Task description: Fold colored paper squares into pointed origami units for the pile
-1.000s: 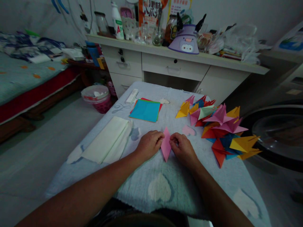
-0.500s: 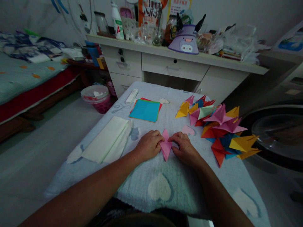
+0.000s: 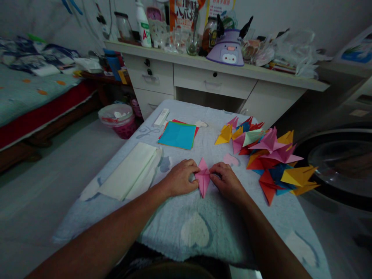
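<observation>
A pink folded origami paper (image 3: 203, 182), shaped like a narrow diamond, lies near the middle of the cloth-covered table (image 3: 174, 217). My left hand (image 3: 183, 177) grips its left side between thumb and fingers. On the opposite edge, my right hand (image 3: 225, 178) pinches the paper, thumb below the index finger. A crease or raised flap crosses the paper between the two hands. To the right sits a pile of folded paper cranes (image 3: 270, 155) in pink, yellow, red, blue and pale green. Beyond my left hand is a stack of square coloured paper (image 3: 178, 134), blue on top.
Folded whitish cloth or paper (image 3: 130, 170) lies left of my forearm. A small white box (image 3: 161, 117) rests near the table's far left corner. Behind stands a white desk (image 3: 197, 79) crowded with jars and a purple visor (image 3: 228, 50). A pink bin (image 3: 119, 120) is on the floor.
My left thumb has shifted lower along the pink paper, and its left side now opens wider. A flap or crease shows across its middle. My right hand has moved only slightly.
</observation>
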Motion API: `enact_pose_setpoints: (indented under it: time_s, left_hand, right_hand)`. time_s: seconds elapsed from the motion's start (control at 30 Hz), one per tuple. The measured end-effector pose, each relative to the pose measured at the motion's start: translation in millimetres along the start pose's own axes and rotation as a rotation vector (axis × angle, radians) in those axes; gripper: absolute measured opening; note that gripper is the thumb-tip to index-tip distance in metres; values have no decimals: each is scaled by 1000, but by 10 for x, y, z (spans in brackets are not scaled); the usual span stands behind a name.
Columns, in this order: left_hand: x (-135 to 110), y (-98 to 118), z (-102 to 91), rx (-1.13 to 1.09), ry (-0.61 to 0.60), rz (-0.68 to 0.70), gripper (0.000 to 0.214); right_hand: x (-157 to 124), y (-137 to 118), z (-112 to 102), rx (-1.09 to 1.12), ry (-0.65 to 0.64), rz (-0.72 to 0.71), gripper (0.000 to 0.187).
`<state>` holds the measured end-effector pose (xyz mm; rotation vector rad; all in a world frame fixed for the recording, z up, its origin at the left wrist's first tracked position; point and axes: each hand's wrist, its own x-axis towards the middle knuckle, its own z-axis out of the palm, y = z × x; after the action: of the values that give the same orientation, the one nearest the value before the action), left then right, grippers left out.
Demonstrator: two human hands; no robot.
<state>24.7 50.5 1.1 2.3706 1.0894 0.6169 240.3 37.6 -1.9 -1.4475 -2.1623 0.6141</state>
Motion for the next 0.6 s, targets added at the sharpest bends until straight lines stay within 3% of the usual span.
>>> enact_pose_setpoints:
  time_s: [0.1,0.23,0.33,0.43,0.6]
  left_hand:
    - [28,-19,23,-3,14,-20,12]
    - [65,-19,79,11,70,-86,16]
    - [64,8,124,23,113,-141,3]
    - [46,30,159,18,178,-181,22]
    - [35,18,191,62,178,-83,19]
  right_hand:
    - [21,-19,43,-40,37,38,12]
    - [36,-66,97,-97,81,95,14]
    - [43,-89,134,-138,109,124,14]
    - [50,-91,164,-171,139,152,10]
    - [47,-86,195,-187,167,170,12]
